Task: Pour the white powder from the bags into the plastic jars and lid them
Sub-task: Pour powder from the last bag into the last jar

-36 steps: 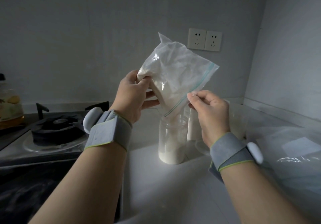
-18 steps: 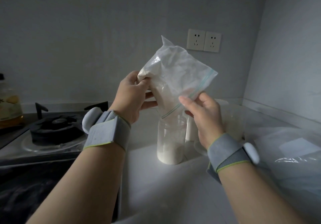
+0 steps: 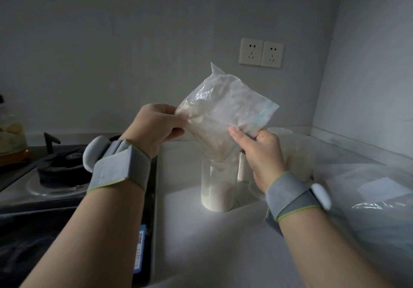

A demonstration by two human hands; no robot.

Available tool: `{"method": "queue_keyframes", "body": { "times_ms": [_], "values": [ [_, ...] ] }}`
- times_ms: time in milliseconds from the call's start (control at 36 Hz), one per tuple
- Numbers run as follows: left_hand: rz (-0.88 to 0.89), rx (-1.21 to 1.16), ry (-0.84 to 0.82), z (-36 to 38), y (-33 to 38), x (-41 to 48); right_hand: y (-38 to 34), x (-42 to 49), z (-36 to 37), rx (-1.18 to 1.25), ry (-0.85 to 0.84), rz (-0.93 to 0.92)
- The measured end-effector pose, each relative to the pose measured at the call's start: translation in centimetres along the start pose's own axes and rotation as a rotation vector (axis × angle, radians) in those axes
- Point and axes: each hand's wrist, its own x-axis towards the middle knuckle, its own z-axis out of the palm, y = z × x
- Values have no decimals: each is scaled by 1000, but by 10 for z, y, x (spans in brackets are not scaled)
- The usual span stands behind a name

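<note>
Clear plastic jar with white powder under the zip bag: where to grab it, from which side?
Probably round the straight wall of the clear plastic jar, mid-height, coming from its left. It stands upright, the mouth of the clear zip bag sits in its opening, blocking the top, and a white container stands close behind on its right.

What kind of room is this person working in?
Most likely a home kitchen: a gas stove burner sits at the left, a white countertop holds a clear jar of powder, and two wall sockets are above it.
</note>
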Motion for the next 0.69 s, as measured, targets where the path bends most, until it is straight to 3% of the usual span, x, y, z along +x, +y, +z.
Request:
{"method": "queue_keyframes", "body": {
  "times_ms": [278,694],
  "values": [
    [-63,-360,164,0,9,-5,0,-1,1,68,-16,18],
    [-65,-351,148,3,6,-4,5,-1,3,43,-24,-25]
  ]
}}
